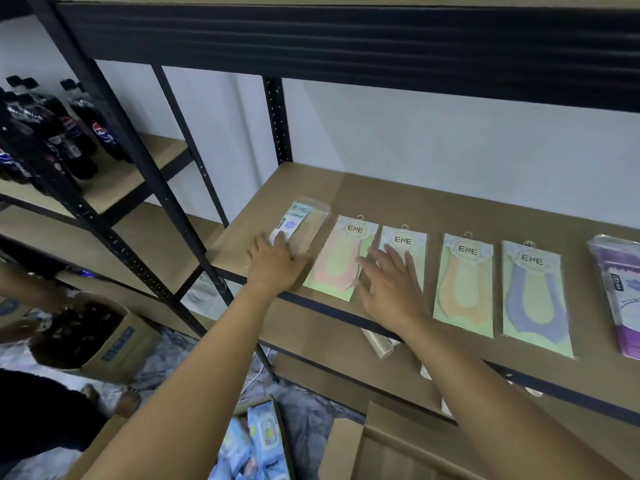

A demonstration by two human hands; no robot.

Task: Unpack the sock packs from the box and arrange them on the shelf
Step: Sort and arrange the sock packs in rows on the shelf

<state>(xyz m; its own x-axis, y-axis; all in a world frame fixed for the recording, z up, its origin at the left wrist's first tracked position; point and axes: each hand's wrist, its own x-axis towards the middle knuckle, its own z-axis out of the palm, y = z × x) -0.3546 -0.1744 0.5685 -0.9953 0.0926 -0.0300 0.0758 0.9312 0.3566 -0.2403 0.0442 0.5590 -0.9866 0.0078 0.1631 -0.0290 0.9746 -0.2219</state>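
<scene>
- Left hand point(273, 263) lies flat with straight fingers on the near end of the leftmost sock pack point(304, 223); it grips nothing.
- Right hand point(389, 282) is spread wide, palm down, over the third pack point(403, 242). Blur keeps me from saying whether it presses the pack or hovers just above it.
- Six packs lie in one row along the front of the shelf point(415, 202): the leftmost, a pink-and-green pack point(337, 261), the third, an orange pack point(464, 285), a blue-violet pack point(533, 299) and a purple pack point(620, 299).
- I judge the unpacking well under way and this step to be straightening, since the leftmost pack sits tilted against the rest of the row.
- How much is left I cannot tell: the cardboard box point(381, 452) below shows only a flap and a wall, and its inside is hidden.
- The purple pack is cut off at the right edge, so the row may run further.
- The lower shelf holds pale items, mostly hidden by the board above.
- At far left another person's arm reaches toward a carton point(114, 337), too blurred to read.
</scene>
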